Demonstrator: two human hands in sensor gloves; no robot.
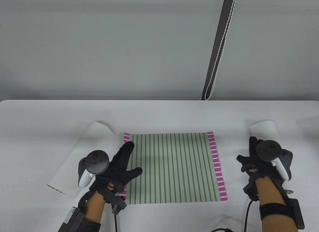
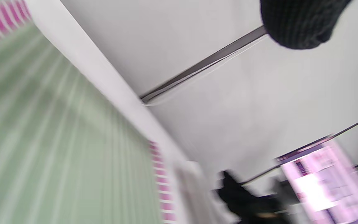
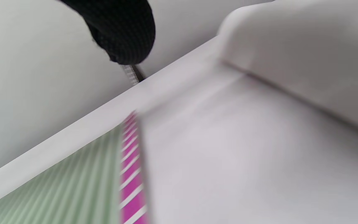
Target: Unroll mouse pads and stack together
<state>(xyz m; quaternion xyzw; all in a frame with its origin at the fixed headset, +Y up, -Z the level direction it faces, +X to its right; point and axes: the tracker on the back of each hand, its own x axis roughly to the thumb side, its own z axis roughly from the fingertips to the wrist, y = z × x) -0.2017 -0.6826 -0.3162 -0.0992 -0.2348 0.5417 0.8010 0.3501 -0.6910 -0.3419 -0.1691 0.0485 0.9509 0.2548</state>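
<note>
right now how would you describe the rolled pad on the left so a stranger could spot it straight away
On the white table, find the flat green-striped mouse pad in the middle. Just left of it, past the left hand, a white rolled mouse pad lies diagonally. Unlike the roll by the right hand, green stripes show at its near open end.

My right grip [image 1: 259,164] hides most of the rolled pad [image 1: 263,129] near the surface's right edge; my fingers perhaps touch it.

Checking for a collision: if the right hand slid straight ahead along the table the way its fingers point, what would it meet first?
Most likely the rolled white mouse pad, lying just beyond the right hand; whether they already touch is unclear.
</note>
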